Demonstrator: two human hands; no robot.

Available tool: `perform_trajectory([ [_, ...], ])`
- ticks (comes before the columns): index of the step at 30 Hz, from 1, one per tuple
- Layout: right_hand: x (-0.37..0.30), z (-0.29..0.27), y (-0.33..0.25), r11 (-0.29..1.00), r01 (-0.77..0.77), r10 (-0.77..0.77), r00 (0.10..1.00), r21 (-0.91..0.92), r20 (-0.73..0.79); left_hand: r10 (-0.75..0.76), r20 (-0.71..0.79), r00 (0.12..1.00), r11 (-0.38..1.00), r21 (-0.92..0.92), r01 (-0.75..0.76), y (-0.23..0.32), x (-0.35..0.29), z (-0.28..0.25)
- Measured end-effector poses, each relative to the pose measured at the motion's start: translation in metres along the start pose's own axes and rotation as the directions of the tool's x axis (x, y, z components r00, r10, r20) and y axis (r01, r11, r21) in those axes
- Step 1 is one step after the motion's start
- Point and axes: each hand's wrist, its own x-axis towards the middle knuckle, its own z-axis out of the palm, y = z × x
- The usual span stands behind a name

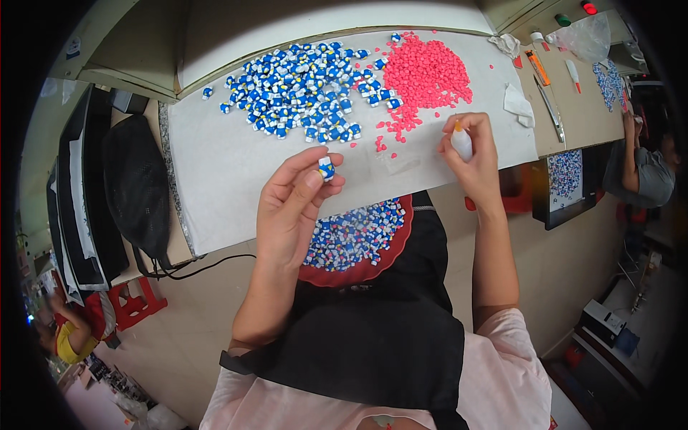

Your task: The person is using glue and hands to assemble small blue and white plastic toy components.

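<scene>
Between the thumb and fingers of my left hand (290,197) is a small blue-and-white figurine (326,168), held above the table's near edge. My right hand (473,154) is wrapped round a small white squeeze bottle (462,146) with an orange tip, which points up and away from me. Beyond my left hand spreads a heap of similar blue-and-white figurines (294,89) with yellow touches. Right of it lies a pile of small pink pieces (428,72), some scattered toward me. In my lap rests a red basin (390,265) full of figurines with pink bits among them.
White paper (208,172) covers the table. A black face mask (136,186) lies at the left. On the right are crumpled tissue (517,104), an orange cutter (537,68) and tweezers (550,113). A co-worker (641,168) sits far right, another person (72,333) far left.
</scene>
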Motion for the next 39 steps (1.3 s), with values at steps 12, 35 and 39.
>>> perform_trajectory([
  [12, 0.032, 0.015, 0.0, 0.84, 0.236, -0.153, 0.967, -0.489, 0.203, -0.107, 0.019, 0.994, 0.991, -0.076, 0.108, -0.004, -0.005, 0.002],
  [35, -0.012, 0.04, -0.061, 0.939, 0.343, -0.305, 0.872, -0.033, 0.382, -0.222, 0.116, 0.968, 0.972, 0.106, 0.21, -0.011, -0.006, 0.011],
  [39, -0.022, 0.047, -0.067, 0.928, 0.362, -0.342, 0.922, -0.088, 0.182, -0.298, 0.137, 0.945, 0.901, -0.287, 0.326, -0.017, -0.005, 0.011],
])
